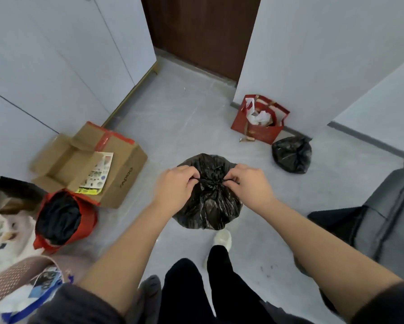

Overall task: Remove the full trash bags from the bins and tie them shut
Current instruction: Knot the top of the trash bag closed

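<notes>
A full black trash bag (208, 204) sits on the grey floor in the middle of the head view, its neck gathered into a knot at the top. My left hand (175, 185) pinches the left end of the knot. My right hand (247, 183) pinches the right end, and the two ends are pulled apart and taut. A second black trash bag (292, 154) lies on the floor further right, bunched shut, by the wall.
An opened cardboard box (89, 160) and a red bag with black cloth in it (63, 218) lie at the left. A red paper bag (259, 120) stands by the right wall. A grey chair (388, 213) is at the right, my feet just below the bag.
</notes>
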{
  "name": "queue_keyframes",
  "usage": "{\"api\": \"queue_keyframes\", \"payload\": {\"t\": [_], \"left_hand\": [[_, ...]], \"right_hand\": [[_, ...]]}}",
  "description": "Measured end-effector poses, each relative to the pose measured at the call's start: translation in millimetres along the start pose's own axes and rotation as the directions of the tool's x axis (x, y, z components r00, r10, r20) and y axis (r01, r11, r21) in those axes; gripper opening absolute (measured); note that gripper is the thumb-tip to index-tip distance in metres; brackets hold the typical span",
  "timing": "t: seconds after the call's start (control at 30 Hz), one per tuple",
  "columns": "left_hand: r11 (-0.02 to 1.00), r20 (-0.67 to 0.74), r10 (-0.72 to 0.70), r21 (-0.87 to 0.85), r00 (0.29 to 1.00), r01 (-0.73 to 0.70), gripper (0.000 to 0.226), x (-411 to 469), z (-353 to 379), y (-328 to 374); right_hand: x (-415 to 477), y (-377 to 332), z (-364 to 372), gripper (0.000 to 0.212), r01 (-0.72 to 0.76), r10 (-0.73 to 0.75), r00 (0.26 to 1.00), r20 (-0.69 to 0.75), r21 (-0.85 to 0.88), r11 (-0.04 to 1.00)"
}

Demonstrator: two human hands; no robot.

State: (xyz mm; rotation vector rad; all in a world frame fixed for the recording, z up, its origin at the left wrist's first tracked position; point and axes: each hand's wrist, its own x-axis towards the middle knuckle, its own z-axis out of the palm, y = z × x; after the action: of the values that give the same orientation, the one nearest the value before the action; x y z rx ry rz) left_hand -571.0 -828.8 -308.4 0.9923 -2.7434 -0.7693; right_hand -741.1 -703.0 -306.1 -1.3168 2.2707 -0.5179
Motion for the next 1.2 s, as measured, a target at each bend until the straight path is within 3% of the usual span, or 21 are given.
{"api": "queue_keyframes", "payload": {"t": [0.27, 0.57, 0.9, 1.2], "left_hand": [[0.991, 0.142, 0.119, 0.044, 0.983, -0.126, 0.01, 196, 37, 38], [0.97, 0.364, 0.186, 0.08, 0.913, -0.229, 0.009, 357, 119, 40], [0.975, 0.54, 0.143, 0.066, 0.829, -0.211, 0.009, 482, 338, 10], [0.998, 0.547, 0.052, 0.005, 0.836, -0.065, 0.003, 520, 531, -25]], "right_hand": [[137, 93, -76, 0.007, -0.127, 0.127, 0.992, -0.002, -0.071, 0.989], [252, 197, -76, 0.012, -0.275, 0.289, 0.955, 0.072, -0.157, 0.949], [355, 402, 37, 0.013, -0.399, 0.407, 0.901, 0.148, -0.083, 0.913], [390, 551, 151, 0.011, -0.516, 0.508, 0.852, 0.124, 0.045, 0.855]]}}
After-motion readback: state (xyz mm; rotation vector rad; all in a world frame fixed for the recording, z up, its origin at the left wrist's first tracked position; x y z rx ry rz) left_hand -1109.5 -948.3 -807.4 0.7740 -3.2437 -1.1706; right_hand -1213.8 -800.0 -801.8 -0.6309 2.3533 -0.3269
